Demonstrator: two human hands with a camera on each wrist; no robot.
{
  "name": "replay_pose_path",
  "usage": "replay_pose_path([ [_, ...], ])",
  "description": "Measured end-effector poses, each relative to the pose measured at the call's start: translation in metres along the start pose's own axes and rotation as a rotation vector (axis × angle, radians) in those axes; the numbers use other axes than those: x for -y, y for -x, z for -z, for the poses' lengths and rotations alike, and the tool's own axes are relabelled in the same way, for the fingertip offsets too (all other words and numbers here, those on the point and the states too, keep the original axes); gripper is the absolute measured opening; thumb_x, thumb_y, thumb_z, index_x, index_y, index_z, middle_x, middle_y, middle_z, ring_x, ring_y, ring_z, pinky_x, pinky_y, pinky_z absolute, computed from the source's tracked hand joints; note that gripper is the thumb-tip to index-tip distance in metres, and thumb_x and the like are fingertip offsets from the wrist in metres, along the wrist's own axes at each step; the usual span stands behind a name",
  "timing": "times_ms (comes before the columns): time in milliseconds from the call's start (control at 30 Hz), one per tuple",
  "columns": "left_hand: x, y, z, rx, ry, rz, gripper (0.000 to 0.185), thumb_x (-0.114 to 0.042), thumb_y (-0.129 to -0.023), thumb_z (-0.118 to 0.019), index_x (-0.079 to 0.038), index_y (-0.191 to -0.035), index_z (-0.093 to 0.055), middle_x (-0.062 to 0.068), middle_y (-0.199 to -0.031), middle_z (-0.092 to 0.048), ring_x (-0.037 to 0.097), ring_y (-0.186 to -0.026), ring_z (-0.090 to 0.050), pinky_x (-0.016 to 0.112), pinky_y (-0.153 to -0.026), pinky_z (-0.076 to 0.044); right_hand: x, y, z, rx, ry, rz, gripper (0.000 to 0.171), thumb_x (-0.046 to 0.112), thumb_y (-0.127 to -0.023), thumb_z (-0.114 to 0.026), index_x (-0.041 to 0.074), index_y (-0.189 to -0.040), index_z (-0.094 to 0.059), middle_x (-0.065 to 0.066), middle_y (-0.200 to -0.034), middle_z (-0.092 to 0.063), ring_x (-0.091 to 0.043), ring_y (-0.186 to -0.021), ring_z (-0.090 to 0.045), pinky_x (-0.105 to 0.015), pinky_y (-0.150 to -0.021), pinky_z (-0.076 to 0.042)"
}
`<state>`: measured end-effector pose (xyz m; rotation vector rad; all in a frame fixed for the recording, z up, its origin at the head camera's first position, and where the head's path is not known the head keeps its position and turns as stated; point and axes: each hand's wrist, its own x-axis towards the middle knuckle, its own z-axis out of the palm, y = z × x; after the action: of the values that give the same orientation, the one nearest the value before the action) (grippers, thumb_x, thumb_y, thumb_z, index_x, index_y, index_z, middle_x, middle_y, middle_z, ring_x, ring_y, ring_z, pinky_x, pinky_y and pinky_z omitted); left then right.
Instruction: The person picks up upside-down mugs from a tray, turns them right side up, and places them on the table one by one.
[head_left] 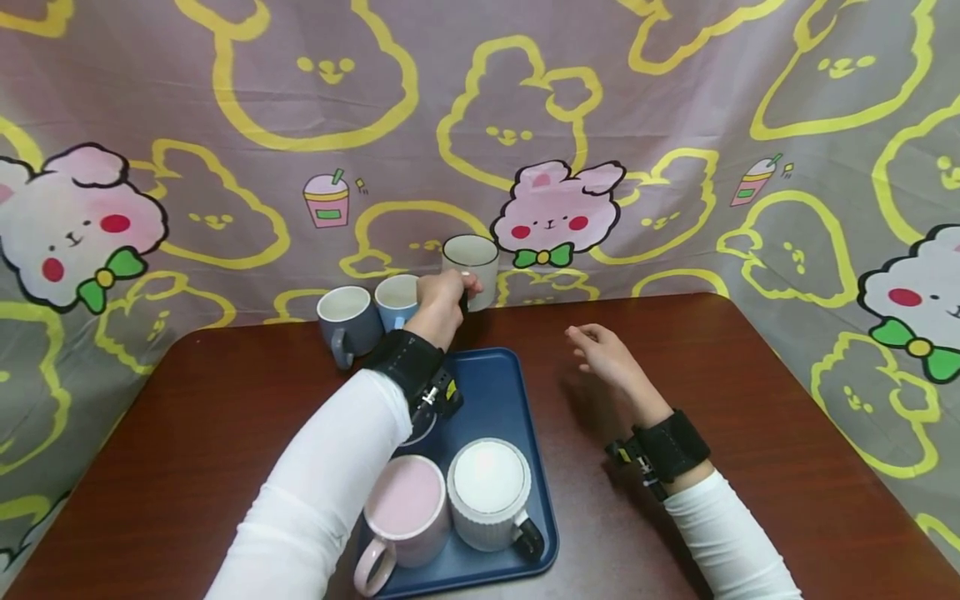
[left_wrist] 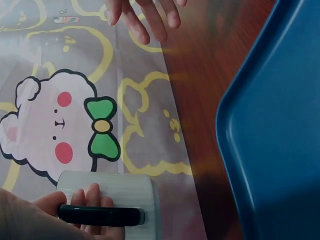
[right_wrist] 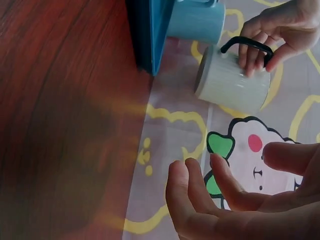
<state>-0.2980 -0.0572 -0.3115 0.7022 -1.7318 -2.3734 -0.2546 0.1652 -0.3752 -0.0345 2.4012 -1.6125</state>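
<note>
At the back of the table, my left hand grips the black handle of a white mug with a dark rim. The fingers pass through that handle in the left wrist view. In the right wrist view the mug appears raised off the table. My right hand hovers over the table right of the tray, fingers loosely bent around nothing. Left of the gripped mug stand a light blue mug, partly behind my left hand, and a grey-blue mug.
A blue tray lies below my left arm. It carries a pink mug and a white ribbed mug with a black handle. Another round rim shows partly under my left forearm. A patterned curtain hangs behind the table.
</note>
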Motion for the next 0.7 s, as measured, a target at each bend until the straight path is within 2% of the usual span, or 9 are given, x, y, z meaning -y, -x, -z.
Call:
replay_pose_path([
  [133, 0.002, 0.002, -0.003, -0.061, -0.051, -0.004, 0.023, 0.009, -0.077, -0.061, 0.008, -0.098, -0.070, -0.001, -0.050, -0.057, 0.023, -0.070, -0.062, 0.032, -0.085, -0.050, -0.004, 0.001, 0.002, 0.002, 0.022, -0.019, 0.054, 0.036, -0.102, -0.040, -0.001, -0.141, -0.035, -0.022, -0.143, -0.041, -0.037, -0.129, -0.043, -0.049, -0.102, -0.042],
  [267, 0.006, 0.002, -0.007, -0.120, -0.082, -0.003, 0.023, 0.011, -0.073, -0.061, 0.007, -0.094, -0.070, 0.000, -0.052, -0.055, 0.025, -0.073, -0.062, 0.033, -0.082, -0.051, -0.008, 0.003, 0.005, 0.005, 0.049, -0.036, 0.054, 0.036, -0.102, -0.040, 0.000, -0.141, -0.034, -0.023, -0.142, -0.041, -0.038, -0.128, -0.043, -0.048, -0.101, -0.042],
  [500, 0.013, -0.002, -0.011, -0.162, -0.197, 0.019, 0.029, 0.013, -0.067, -0.064, 0.006, -0.095, -0.069, 0.003, -0.070, -0.051, 0.017, -0.076, -0.051, 0.029, -0.072, -0.050, -0.011, 0.003, 0.010, 0.001, 0.067, -0.047, 0.054, 0.035, -0.102, -0.040, -0.001, -0.141, -0.034, -0.024, -0.142, -0.041, -0.038, -0.128, -0.044, -0.049, -0.102, -0.042],
  [700, 0.017, -0.005, -0.009, -0.151, -0.207, 0.047, 0.016, 0.014, -0.067, -0.062, 0.002, -0.077, -0.066, 0.001, -0.055, -0.048, 0.021, -0.059, -0.052, 0.031, -0.067, -0.053, -0.013, 0.003, 0.013, -0.007, 0.062, -0.043, 0.054, 0.035, -0.102, -0.040, -0.002, -0.142, -0.034, -0.024, -0.143, -0.040, -0.037, -0.129, -0.043, -0.048, -0.103, -0.041],
])
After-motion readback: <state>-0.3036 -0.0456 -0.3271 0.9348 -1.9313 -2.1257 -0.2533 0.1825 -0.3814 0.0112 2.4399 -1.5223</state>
